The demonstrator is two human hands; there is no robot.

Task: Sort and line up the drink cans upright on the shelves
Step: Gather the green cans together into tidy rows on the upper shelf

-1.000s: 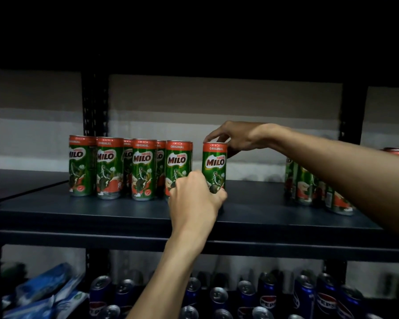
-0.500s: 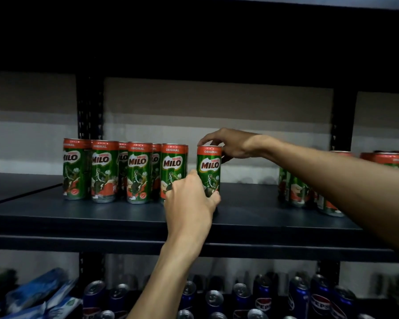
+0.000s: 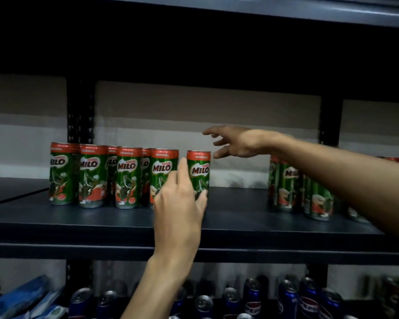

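Left hand (image 3: 180, 210) cups the upright can (image 3: 199, 171), grip unclear; right hand (image 3: 236, 143), fingers spread, hovers just right of its top.

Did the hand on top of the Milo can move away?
Yes. The right hand has lifted off the can and pulled back to the right, toward the shelf post.
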